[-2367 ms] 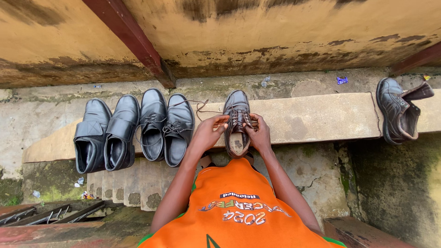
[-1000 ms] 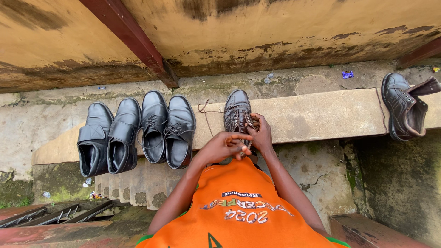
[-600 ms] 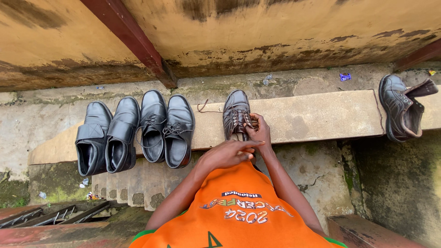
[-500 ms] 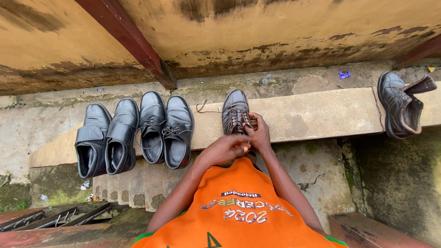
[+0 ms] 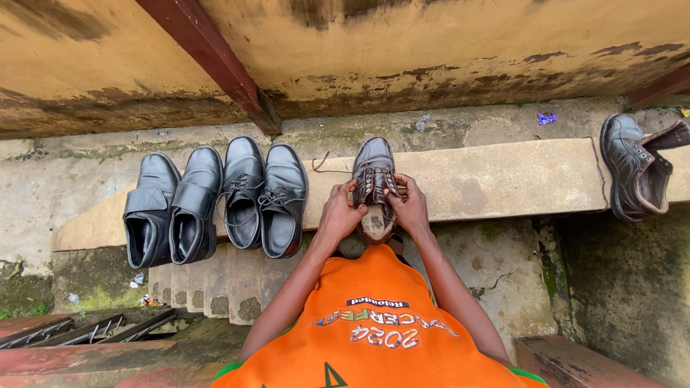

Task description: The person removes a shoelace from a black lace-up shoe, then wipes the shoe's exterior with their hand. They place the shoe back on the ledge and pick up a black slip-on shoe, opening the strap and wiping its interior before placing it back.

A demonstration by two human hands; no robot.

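A worn dark lace-up shoe [image 5: 372, 172] rests on a concrete ledge [image 5: 503, 179], toe pointing away from me. My left hand [image 5: 342, 213] grips its left side near the opening. My right hand [image 5: 408, 205] holds its right side at the laces. A loose lace [image 5: 322, 164] trails off to the left of the shoe. My orange shirt [image 5: 374, 323] fills the bottom of the view.
Two pairs of black shoes [image 5: 215, 201] line the ledge to the left. A single black boot [image 5: 636, 169] lies at the ledge's right end. A stained yellow wall with a red beam [image 5: 208, 61] rises behind. Metal bars [image 5: 79, 330] lie at lower left.
My left hand, which had dropped toward my lap, has come back up and taken hold of the shoe's left side. My right hand stayed on the shoe.
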